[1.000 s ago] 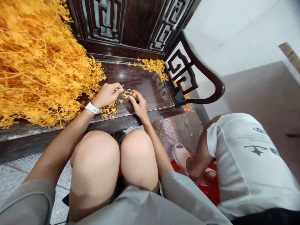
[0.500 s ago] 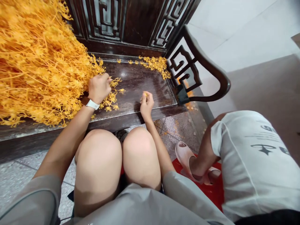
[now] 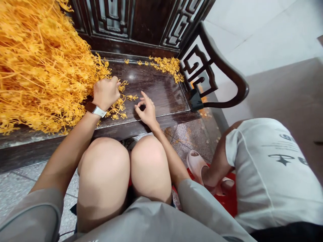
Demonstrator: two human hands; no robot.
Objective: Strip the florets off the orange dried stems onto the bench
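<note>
We note the left hand point(image 3: 106, 91) at 10 o'clock from the middle of the view, at the edge of a large pile of yellow flowers point(image 3: 45, 67) on the dark worktop point(image 3: 156, 95). Its fingers are curled over and its back faces us; their tips are hidden, so we cannot tell whether it grips a stem. A sprig point(image 3: 117, 107) shows just beside it, at 4 o'clock from the knuckles.

Against half a second ago, the right hand point(image 3: 147, 111) is the main change: it sits nearer the left one, and the yellow bit then in its fingertips no longer shows. We find it partly open, outer fingers extended, thumb and index curved around a small gap; we see nothing held and cannot tell whether their tips touch. A flower head point(image 3: 132, 97) lies near them, at 10 o'clock.

For the work in hand, we judge that the right hand is free and back within reach of the sprig. The small heap of flower heads point(image 3: 169, 65) rests at 12 o'clock, against the worktop's far corner.
</note>
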